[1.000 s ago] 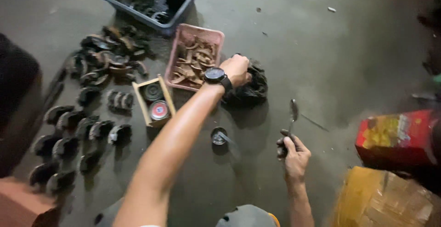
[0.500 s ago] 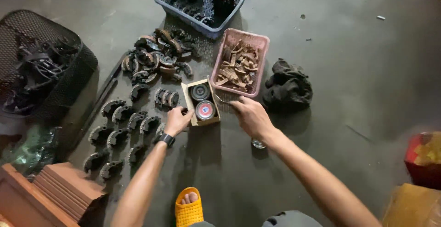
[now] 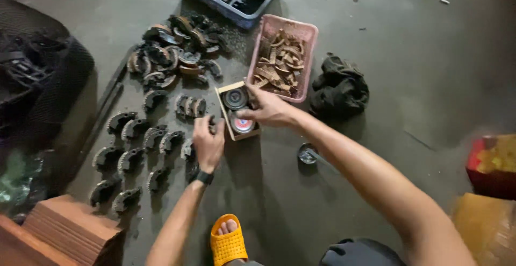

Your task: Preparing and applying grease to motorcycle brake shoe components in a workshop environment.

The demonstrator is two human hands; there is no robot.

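On the concrete floor (image 3: 408,56) in front of me, both of my hands work at a small open cardboard box (image 3: 238,110) that sits between a pink tray and rows of dark curved parts. My right hand (image 3: 269,110) reaches in from the right and lies over the box's right edge, its fingers pinched together at a red-and-white round disc (image 3: 242,124) lying in the near half of the box; I cannot tell for sure whether the disc is actually clamped or only touched. A darker round disc (image 3: 235,98) lies in the far half of the same box. My left hand (image 3: 208,142), with a black watch (image 3: 203,178) on its wrist, hovers just beside the box's left edge, fingers curled inward; whether that grip holds anything is hidden from me.

Left of the box, brake shoes (image 3: 137,147) lie in rows on the floor, and a looser heap of worn shoes (image 3: 172,53) sits further away. The pink tray (image 3: 309,34) just beyond the box is full of brown curved lining pieces. A blue crate (image 3: 236,10) stands at the top edge, touching the tray's far corner. A crumpled dark rag (image 3: 339,89) lies right of the tray. Near my right forearm a small round tin (image 3: 307,153) rests on the floor. At the bottom, my foot in a yellow sandal (image 3: 228,242) shows.
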